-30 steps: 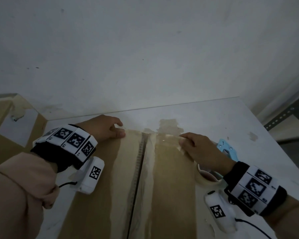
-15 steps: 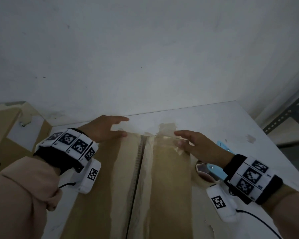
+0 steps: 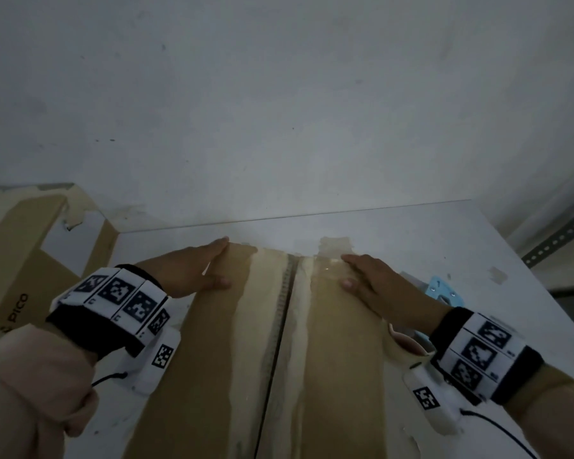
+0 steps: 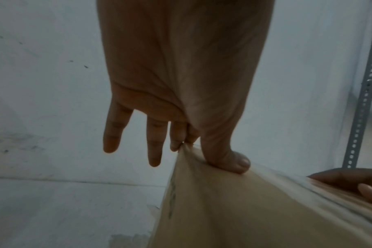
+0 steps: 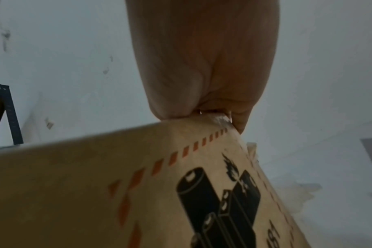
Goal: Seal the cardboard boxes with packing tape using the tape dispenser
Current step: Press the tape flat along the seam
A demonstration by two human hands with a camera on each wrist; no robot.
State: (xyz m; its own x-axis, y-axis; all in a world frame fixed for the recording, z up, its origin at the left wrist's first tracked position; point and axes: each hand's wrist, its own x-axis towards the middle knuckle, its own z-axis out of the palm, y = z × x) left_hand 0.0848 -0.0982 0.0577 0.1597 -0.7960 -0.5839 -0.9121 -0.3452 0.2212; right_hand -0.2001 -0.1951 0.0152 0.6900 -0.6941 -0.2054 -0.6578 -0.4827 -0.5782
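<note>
Box top: L hand & R hand pressed flat, fingers straight, gripping nothing.

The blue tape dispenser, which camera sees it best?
The head view. The blue tape dispenser lies on the table beside the cardboard box, partly hidden behind the right hand. Neither wrist view shows it.

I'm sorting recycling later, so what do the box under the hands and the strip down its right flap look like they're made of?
Box: brown corrugated cardboard, matte; the fluted edge shows along the centre seam.
Strip: likely clear or tan plastic packing tape, glossy; it catches glints near the right hand and darkens the flap.
</note>
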